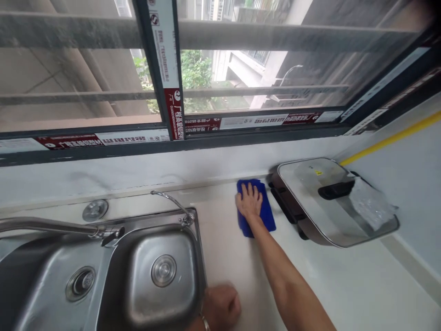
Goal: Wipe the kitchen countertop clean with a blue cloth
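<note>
My right hand (251,202) lies flat on a blue cloth (264,218), fingers spread and pressing it onto the pale countertop (220,239). The cloth is spread out close to the back wall, between the sink and a lidded electric pan. At the bottom of the view, my left hand (222,307) is curled into a fist beside the sink's right rim. It is a little blurred, and nothing shows in it. A bracelet (206,323) is on that wrist.
A steel double sink (161,280) with a faucet (62,225) and a small curved spout (172,201) fills the left. The electric pan (310,202) stands at right, a clear plastic bag (372,204) on its glass lid. A window (220,124) runs behind.
</note>
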